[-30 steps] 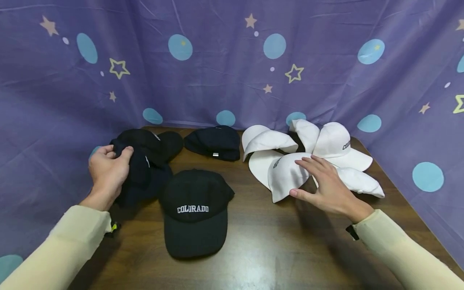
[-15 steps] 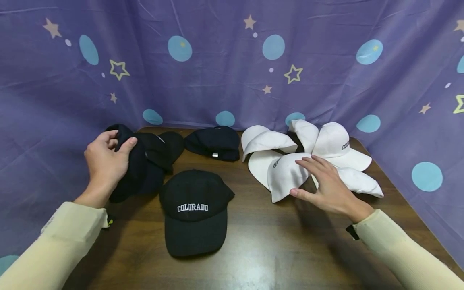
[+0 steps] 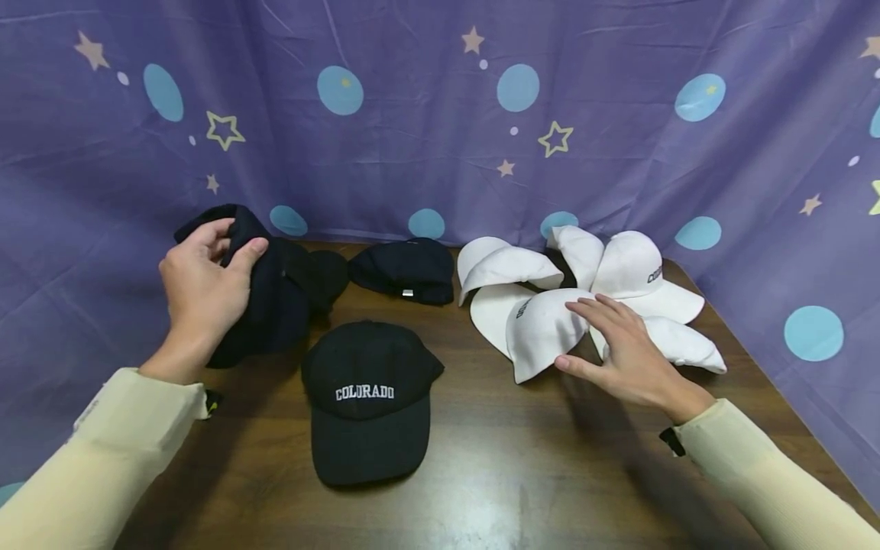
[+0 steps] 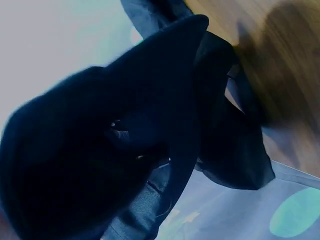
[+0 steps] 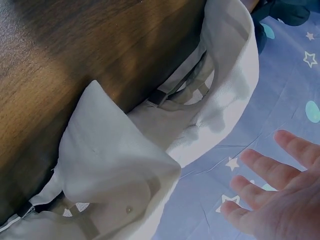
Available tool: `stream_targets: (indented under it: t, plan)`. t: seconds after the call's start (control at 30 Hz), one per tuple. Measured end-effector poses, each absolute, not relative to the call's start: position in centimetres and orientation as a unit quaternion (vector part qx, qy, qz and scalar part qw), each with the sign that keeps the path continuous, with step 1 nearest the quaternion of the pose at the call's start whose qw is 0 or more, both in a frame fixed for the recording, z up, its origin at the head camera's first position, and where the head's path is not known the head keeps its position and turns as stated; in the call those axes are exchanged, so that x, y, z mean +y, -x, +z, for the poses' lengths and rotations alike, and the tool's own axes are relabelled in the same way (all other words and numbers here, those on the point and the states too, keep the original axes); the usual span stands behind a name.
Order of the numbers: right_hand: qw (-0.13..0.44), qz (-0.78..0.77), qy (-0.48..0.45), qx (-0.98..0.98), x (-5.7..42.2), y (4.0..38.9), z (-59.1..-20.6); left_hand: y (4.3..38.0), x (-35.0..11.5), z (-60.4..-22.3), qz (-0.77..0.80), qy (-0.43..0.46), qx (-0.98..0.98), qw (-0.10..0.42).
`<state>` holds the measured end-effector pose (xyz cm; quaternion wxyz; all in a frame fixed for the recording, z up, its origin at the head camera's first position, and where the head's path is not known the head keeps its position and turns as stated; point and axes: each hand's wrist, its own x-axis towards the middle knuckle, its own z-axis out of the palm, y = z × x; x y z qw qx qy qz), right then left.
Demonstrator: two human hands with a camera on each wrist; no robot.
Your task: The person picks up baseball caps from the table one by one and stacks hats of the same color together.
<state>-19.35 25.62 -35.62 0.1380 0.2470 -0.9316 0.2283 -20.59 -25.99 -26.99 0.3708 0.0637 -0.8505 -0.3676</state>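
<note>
My left hand (image 3: 205, 289) pinches a dark navy baseball cap (image 3: 268, 317) by its upper edge, thumb on the near side, and the cap hangs raised at the left. In the left wrist view the dark cap (image 4: 65, 145) fills much of the picture. Behind it lies a black cap (image 3: 318, 276), partly covered. Over the white caps, my right hand (image 3: 629, 355) is spread with nothing in it, nearest a white cap (image 3: 550, 332) with dark lettering. The right wrist view shows loosely extended fingers (image 5: 272, 167) beside a white cap (image 5: 235, 95).
A black COLORADO cap (image 3: 371, 367) lies brim forward on the wooden table (image 3: 509, 458). Another navy cap (image 3: 406, 271) rests at the back middle. Several white caps, including one upright (image 3: 631, 267), overlap at the right. A purple starry cloth (image 3: 426, 153) encloses the back and sides.
My left hand has lifted the navy cap up off the dark caps at the left, and the cap now hangs higher. The right hand has stayed nearly still.
</note>
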Motion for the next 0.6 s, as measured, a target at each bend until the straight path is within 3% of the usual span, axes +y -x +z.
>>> stream_targets:
  t: [0.6]
  plan:
    - [0.141, 0.228, -0.245, -0.932, 25.5, 19.3, -35.8, 19.6, -23.5, -24.5, -0.396, 0.007, -0.823, 0.407]
